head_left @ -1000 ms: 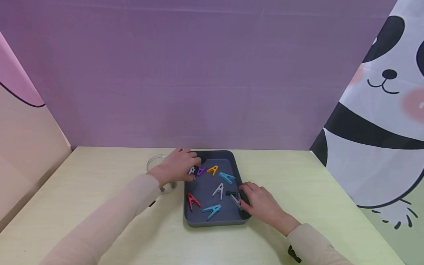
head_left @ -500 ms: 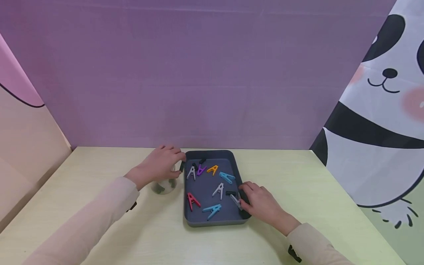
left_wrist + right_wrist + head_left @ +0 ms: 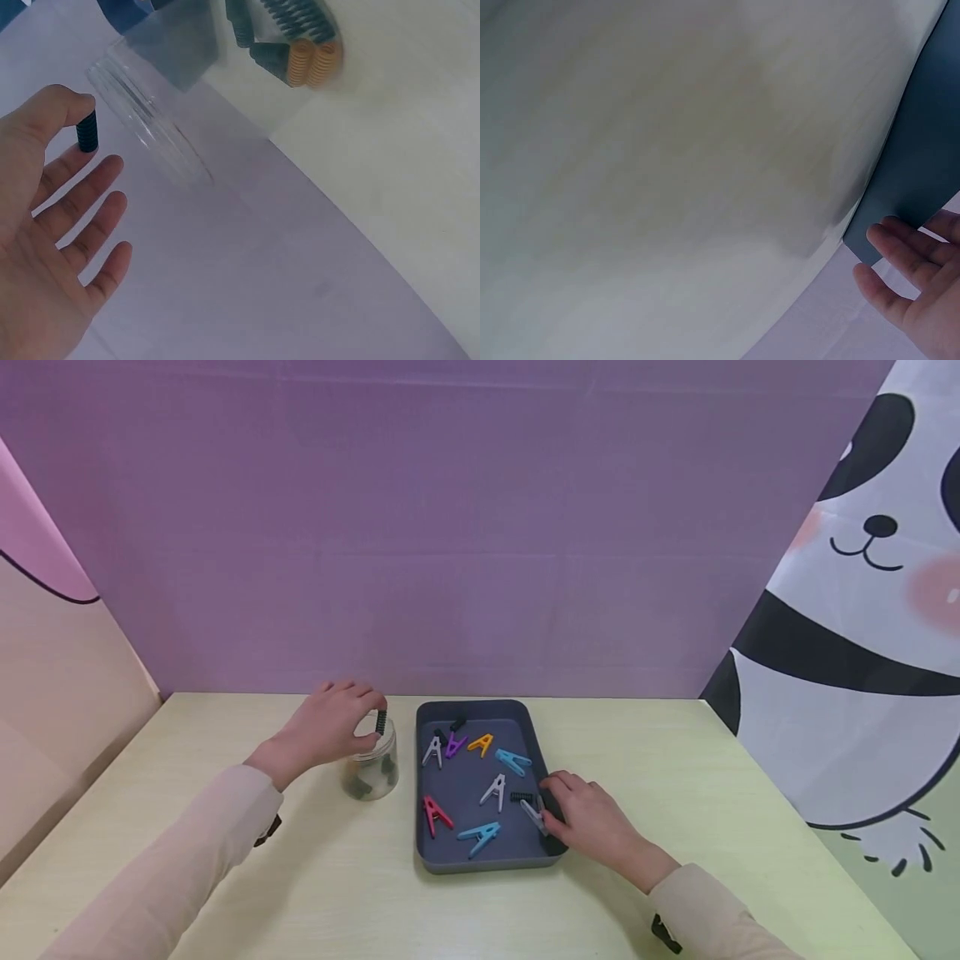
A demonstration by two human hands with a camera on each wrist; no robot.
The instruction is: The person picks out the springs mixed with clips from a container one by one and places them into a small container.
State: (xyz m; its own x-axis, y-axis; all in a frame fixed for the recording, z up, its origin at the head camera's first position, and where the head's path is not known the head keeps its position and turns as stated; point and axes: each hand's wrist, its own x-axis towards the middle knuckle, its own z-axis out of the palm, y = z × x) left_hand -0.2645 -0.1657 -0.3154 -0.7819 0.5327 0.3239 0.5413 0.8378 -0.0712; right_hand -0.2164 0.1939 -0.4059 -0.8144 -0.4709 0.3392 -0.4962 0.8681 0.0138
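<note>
Between thumb and index finger, my left hand (image 3: 326, 731) pinches a small black spring (image 3: 381, 722) upright, over the mouth of a clear jar (image 3: 369, 777). In the left wrist view the spring (image 3: 88, 133) stands between the fingertips of the hand (image 3: 56, 202), the other fingers spread, beside the jar's rim (image 3: 150, 112). Dark and orange springs (image 3: 322, 64) lie in the jar. My right hand (image 3: 592, 818) grips the right wall of the grey tray (image 3: 453, 785). The right wrist view shows fingers of this hand (image 3: 919, 277) against the tray's outer side (image 3: 915, 150); its thumb is out of view there.
The tray holds a red clip (image 3: 436, 816), an orange clip (image 3: 482, 744), a purple clip (image 3: 455, 745), blue and pale clips, and several black springs (image 3: 521, 797). The jar stands left of the tray on the pale table (image 3: 360, 893). A purple cloth (image 3: 435, 527) hangs behind.
My left hand has moved left from above the tray to the jar, carrying the black spring. The right hand has stayed at the tray's wall.
</note>
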